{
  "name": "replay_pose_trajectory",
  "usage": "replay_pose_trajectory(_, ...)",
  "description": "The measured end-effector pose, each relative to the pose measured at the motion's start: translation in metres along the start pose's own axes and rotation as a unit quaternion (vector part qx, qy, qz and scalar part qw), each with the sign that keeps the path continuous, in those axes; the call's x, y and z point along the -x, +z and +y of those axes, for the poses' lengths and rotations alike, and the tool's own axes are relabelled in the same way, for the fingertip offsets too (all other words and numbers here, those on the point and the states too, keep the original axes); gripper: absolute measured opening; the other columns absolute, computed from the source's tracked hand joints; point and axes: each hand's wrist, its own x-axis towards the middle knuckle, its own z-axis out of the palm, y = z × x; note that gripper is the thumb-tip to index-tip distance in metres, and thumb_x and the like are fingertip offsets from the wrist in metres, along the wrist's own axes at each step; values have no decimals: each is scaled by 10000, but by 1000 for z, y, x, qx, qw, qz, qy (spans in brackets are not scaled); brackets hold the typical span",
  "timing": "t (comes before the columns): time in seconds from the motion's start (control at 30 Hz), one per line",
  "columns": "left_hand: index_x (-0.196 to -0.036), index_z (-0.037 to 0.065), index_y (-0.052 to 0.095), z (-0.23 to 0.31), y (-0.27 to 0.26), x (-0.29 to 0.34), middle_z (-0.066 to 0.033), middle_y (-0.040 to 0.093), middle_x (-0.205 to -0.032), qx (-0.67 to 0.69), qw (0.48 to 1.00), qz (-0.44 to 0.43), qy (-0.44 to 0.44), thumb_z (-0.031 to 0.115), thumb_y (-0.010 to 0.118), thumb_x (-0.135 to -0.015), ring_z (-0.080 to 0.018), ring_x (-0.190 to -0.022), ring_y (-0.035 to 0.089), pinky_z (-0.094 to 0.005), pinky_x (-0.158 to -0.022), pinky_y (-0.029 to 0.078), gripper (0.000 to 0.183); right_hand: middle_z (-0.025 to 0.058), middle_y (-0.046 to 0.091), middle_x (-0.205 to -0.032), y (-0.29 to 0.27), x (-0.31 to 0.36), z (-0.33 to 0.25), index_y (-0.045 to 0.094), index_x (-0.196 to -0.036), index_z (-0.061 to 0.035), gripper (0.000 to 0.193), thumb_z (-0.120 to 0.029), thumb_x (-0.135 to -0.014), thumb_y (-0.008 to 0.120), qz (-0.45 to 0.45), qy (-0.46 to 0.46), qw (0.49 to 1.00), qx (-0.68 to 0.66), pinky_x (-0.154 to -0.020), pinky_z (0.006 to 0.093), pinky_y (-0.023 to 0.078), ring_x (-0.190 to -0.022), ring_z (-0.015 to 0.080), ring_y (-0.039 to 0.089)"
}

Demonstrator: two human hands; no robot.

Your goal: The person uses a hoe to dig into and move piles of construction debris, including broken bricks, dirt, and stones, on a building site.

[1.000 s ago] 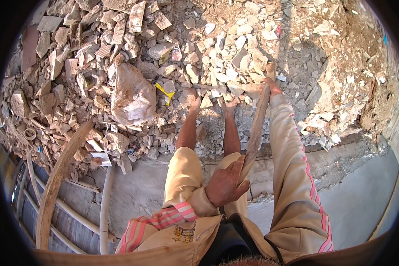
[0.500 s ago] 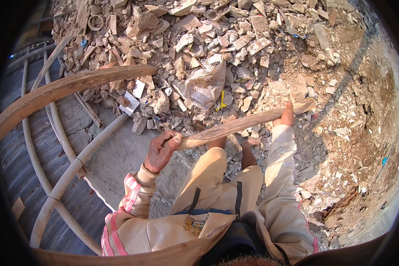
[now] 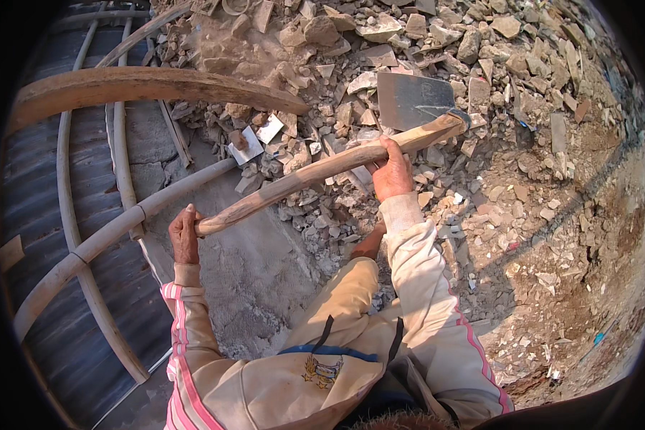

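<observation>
A hoe [image 3: 294,179] with a thick wooden handle and a wide grey metal blade [image 3: 413,99] slants across the middle of the view. My left hand [image 3: 185,234] is closed round the butt of the handle at the lower left. Farther up, close to the blade, my right hand [image 3: 393,173] wraps round the same handle. The blade lies over the heap of broken rubble [image 3: 337,79]; whether it touches the pieces I cannot tell. My right forearm reaches out straight over my knees.
A curved wooden plank [image 3: 158,84] juts in from the left. Below it, pale poles [image 3: 115,235] cross dark corrugated sheets [image 3: 36,208]. A grey slab [image 3: 244,265] lies left of my legs. Broken tiles, stones and loose earth [image 3: 552,244] spread across the right.
The hoe has moved left and its head end has risen in view. Its blade, not visible before, now shows over the rubble. Both hands still grip the handle.
</observation>
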Motion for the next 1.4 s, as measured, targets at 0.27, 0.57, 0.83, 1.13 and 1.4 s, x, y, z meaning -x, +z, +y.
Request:
replay_pose_trajectory(0.27, -875, 39, 676, -15, 150, 63, -100, 621, -761, -248, 845, -429, 199, 492, 651, -831, -310, -710, 610, -393, -620, 481, 456, 30, 502, -836, -276, 38, -55, 495, -926, -105, 195, -236, -821, 595, 237, -54, 965, -101, -796, 424, 487, -787, 227, 556)
replay_pose_trajectory(0.57, -1188, 60, 542, -97, 358, 177, -155, 633, -967, -209, 637, -667, 326, 342, 699, -785, -329, -864, 638, -437, -712, 516, 516, 110, 550, -1021, -493, 137, -163, 461, -1222, -51, 482, -124, -786, 655, 448, -338, 828, 4, -638, 399, 537, -859, 245, 575)
replay_pose_trajectory(0.83, -1117, 115, 650, -171, 615, 262, -138, 691, -857, -227, 622, -690, 292, 404, 690, -763, -298, -805, 674, -375, -716, 529, 458, 103, 542, -849, -524, 124, -310, 459, -1118, -47, 448, -133, -743, 688, 459, -503, 732, 11, -511, 402, 498, -635, 242, 587)
replay_pose_trajectory(1.13, -1070, 155, 655, -291, 516, 270, -145, 691, -856, -362, 672, -634, 123, 403, 685, -751, -345, -812, 667, -440, -722, 521, 405, 84, 565, -781, -601, 7, -159, 483, -1041, -28, 375, -80, -727, 682, 534, -333, 773, 82, -404, 349, 465, -506, 194, 555)
replay_pose_trajectory(1.4, -1038, 110, 672, -314, 416, 297, -178, 680, -819, -363, 660, -644, 136, 327, 701, -746, -365, -783, 663, -460, -706, 531, 365, 59, 543, -752, -580, 101, -92, 502, -1026, -72, 315, -59, -758, 666, 505, -292, 812, 18, -421, 350, 491, -490, 193, 541)
